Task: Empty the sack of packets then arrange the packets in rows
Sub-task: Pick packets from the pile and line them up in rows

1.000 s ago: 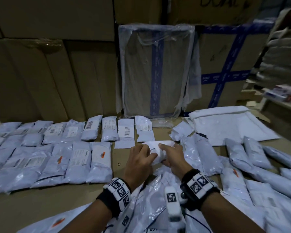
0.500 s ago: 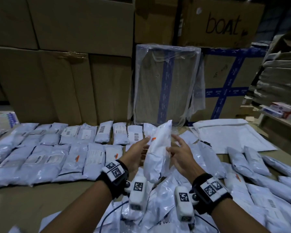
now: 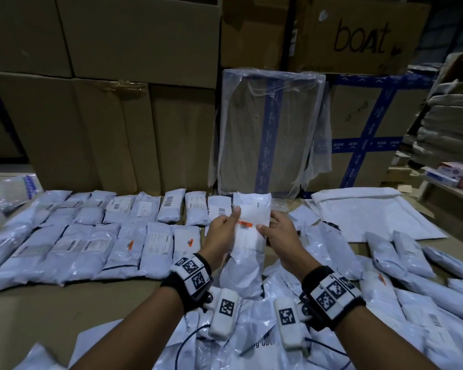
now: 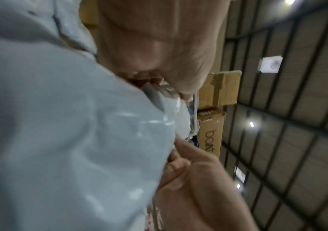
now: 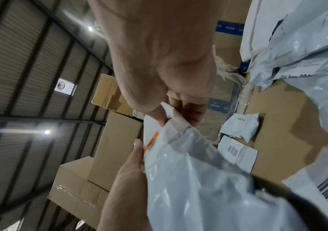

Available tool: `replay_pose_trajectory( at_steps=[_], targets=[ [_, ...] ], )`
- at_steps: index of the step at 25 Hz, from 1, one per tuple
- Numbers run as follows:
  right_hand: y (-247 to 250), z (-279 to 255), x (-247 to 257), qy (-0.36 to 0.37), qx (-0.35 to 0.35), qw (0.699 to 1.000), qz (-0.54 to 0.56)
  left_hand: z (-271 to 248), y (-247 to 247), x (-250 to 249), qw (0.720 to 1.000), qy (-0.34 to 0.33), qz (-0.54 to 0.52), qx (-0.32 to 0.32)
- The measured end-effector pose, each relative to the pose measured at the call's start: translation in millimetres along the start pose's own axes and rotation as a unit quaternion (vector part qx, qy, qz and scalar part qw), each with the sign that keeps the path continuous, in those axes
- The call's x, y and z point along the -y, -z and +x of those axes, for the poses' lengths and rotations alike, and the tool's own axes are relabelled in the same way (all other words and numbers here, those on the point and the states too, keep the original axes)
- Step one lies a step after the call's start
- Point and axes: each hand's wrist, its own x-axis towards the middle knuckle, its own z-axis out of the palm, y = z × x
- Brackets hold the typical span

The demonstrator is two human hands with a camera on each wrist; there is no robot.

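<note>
I hold one white packet (image 3: 247, 244) upright above the cardboard table, its face with an orange sticker turned toward me. My left hand (image 3: 231, 222) grips its left edge with the thumb on the front. My right hand (image 3: 267, 222) pinches its right edge. In the right wrist view the right thumb and fingers (image 5: 187, 109) pinch the packet (image 5: 198, 179), and the left hand (image 5: 127, 179) holds the other side. The packet (image 4: 60, 140) fills the left wrist view. Two rows of packets (image 3: 96, 236) lie at the left. The crumpled sack (image 3: 251, 345) lies under my wrists.
Loose packets (image 3: 401, 263) lie heaped at the right. A large flat white bag (image 3: 369, 212) lies at the back right. Stacked cardboard boxes (image 3: 134, 116) and a plastic-wrapped box (image 3: 267, 129) wall off the far edge. Bare cardboard table (image 3: 51, 311) shows at the front left.
Both hands were on the packet where it lay on the table. They lifted it edge-on, then turned it so its labelled face is toward me.
</note>
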Motion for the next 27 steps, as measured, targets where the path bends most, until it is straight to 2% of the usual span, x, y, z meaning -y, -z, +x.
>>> replay_pose_trajectory(
  at_steps=[3,6,8,10,13,17,19,21,24,26,27],
  targets=[
    [-4,10,-13,-0.021,0.016,1.0,-0.01,7,3,15,0.998,-0.033,0.057,-0.021],
    [-7,19,-30,-0.061,0.028,0.997,-0.037,7,6,24,0.981,-0.111,0.109,-0.112],
    [-8,17,-49,-0.098,0.036,0.994,-0.03,9,10,39,0.974,-0.115,0.117,-0.159],
    [-9,13,-71,-0.119,0.055,0.991,-0.009,13,13,58,0.972,-0.092,0.139,-0.167],
    [-10,13,-106,-0.111,0.07,0.991,-0.026,23,19,88,0.986,-0.002,0.108,-0.13],
    [-15,49,-138,-0.087,0.024,0.991,-0.098,31,31,89,0.991,0.094,0.093,-0.033],
    [-20,71,-144,-0.083,0.024,0.984,-0.154,35,37,81,0.992,0.081,0.098,0.007],
    [-29,94,-147,-0.089,0.038,0.98,-0.173,49,46,80,0.99,0.039,0.139,0.005],
    [-51,129,-151,-0.106,0.052,0.976,-0.183,90,58,79,0.962,0.016,0.271,-0.026],
    [-62,149,-159,-0.11,0.055,0.973,-0.195,116,66,86,0.919,0.011,0.393,-0.024],
    [-65,159,-165,-0.12,0.065,0.972,-0.194,127,71,92,0.885,-0.005,0.465,-0.011]
  ],
)
